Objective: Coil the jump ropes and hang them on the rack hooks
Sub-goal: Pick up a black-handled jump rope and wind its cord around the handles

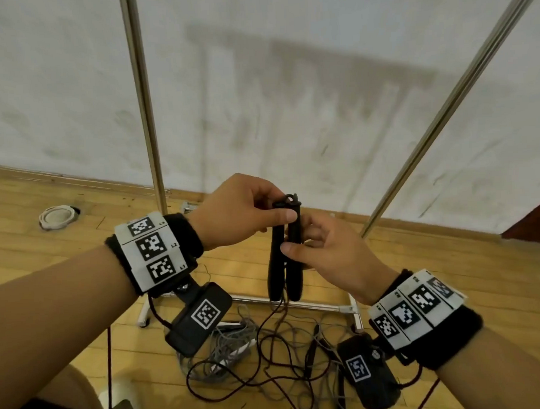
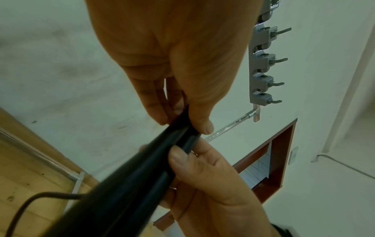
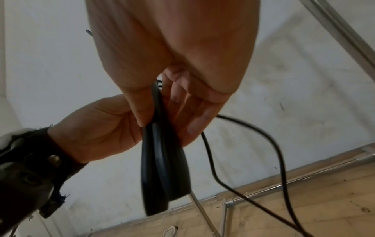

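Two black jump rope handles (image 1: 278, 266) hang side by side, upright, in front of the rack. My left hand (image 1: 281, 210) pinches their top ends between thumb and fingers. Lower down, my right hand (image 1: 297, 243) grips both handles around the middle, thumb in front. In the left wrist view the left hand (image 2: 182, 123) pinches the handles (image 2: 131, 184) above the right hand (image 2: 190, 152). The right wrist view has the right hand (image 3: 164, 121) wrapped round the handles (image 3: 162, 160). Their dark cord (image 1: 270, 345) trails in loose loops on the floor.
A tangled grey rope (image 1: 226, 341) lies on the wooden floor beside the dark cord. The rack's metal poles (image 1: 143, 101) and base bar (image 1: 314, 305) stand against the white wall. A grey strip of hooks (image 2: 262, 64) hangs on the rack. A white round fitting (image 1: 58, 217) sits left.
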